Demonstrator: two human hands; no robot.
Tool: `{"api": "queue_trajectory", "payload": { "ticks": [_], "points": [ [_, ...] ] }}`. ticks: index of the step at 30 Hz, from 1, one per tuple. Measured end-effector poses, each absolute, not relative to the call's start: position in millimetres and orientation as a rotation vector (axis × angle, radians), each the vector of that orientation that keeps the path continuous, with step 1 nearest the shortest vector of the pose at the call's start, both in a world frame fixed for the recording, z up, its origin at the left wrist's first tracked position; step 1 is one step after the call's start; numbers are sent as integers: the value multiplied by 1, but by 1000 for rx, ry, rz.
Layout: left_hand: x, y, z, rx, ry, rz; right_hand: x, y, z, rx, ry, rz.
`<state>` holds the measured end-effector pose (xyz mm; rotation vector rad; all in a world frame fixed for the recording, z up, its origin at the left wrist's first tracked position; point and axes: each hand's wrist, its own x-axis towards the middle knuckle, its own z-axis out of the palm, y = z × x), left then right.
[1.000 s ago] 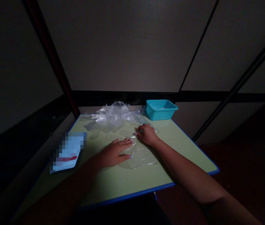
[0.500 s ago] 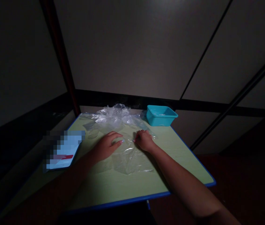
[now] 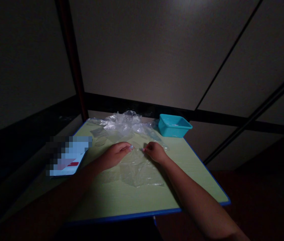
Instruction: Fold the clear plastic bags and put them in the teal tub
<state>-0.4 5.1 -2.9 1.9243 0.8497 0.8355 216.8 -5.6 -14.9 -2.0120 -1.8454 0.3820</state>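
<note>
A clear plastic bag lies spread on the pale green table, its far edge between my two hands. My left hand pinches that edge between thumb and fingers. Just to the right, my right hand grips the same edge, thumb against curled fingers. A small gap separates the fingertips. Beyond them a crumpled heap of clear plastic bags rests at the table's far side.
A turquoise basket stands at the far right corner of the table. On the left side lies a tablet or phone with a lit, partly pixelated screen. Pale panelled walls rise behind the table.
My left hand has closed its thumb and fingers on the bag's edge; they were apart before. My right hand stays at the edge. The view has tilted slightly.
</note>
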Motion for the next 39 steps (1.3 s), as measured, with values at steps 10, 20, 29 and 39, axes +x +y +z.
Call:
{"api": "queue_trajectory", "payload": {
  "ticks": [10,20,29,39],
  "points": [
    [2,4,2,1440,868,829,216,-13,-2,-2174,-1864,346],
    [1,0,2,1320,812,728,219,-8,-15,-1869,-1733,641],
    [-3,9,7,1261,846,865,217,-11,-21,-1570,-1603,798],
    [-4,10,3,1040,751,604,212,-20,-3,-1646,-1902,477]
  ]
}}
